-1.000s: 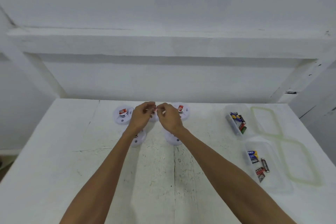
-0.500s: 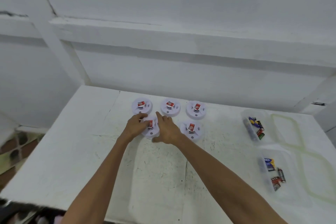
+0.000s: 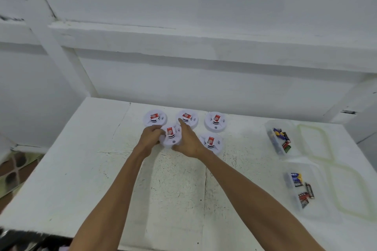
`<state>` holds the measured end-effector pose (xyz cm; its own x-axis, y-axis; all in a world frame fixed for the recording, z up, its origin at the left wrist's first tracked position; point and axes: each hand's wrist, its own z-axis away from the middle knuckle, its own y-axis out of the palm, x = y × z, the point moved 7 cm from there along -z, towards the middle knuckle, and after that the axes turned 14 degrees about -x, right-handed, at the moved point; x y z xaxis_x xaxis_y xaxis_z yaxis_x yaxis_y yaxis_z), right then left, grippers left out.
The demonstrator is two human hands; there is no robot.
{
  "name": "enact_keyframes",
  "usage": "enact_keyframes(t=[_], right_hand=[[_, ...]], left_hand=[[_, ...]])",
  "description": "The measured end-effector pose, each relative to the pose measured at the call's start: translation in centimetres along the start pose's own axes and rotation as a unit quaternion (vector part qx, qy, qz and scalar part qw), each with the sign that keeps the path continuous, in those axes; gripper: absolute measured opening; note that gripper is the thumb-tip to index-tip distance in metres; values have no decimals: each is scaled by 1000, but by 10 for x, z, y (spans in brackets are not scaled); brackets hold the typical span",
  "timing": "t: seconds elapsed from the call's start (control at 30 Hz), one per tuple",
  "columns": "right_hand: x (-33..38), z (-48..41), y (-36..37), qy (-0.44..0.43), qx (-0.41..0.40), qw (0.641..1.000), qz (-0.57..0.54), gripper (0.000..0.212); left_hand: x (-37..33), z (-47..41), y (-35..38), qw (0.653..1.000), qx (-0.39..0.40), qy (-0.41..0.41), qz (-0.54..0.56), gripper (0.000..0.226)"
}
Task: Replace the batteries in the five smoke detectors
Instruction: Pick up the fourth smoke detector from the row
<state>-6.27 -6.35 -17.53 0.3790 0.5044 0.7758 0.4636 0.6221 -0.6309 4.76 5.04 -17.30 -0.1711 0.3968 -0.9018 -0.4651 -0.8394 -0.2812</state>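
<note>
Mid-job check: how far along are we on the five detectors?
Done: the far tub and near tub stand open. All five detectors show a red battery; old or new, I cannot tell. In hand: left hand and right hand hold the front-left detector. Left: likely the rest, since the back-left, back-middle, back-right and front-right detectors lie unheld.

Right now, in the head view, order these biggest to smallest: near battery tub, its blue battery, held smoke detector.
1. near battery tub
2. held smoke detector
3. blue battery
The tub sits nearer the camera, helping it look bigger.
</note>
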Motion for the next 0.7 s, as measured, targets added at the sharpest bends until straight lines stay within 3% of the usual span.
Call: enact_keyframes(t=[0.13,0.27,0.43,0.7], right_hand=[[-3,-7,-24,99,-48,980,-163,99],[-19,-5,-60,200,-120,925,-300,69],[-53,12,-122,280,-283,874,-278,32],[-116,61,-178,354,-325,825,-298,27]], left_hand=[[-21,7,19,997,40,-7,64,40],[-42,18,49,987,92,21,128,46],[-58,45,109,970,177,18,163,46],[-46,85,202,960,250,14,123,44]])
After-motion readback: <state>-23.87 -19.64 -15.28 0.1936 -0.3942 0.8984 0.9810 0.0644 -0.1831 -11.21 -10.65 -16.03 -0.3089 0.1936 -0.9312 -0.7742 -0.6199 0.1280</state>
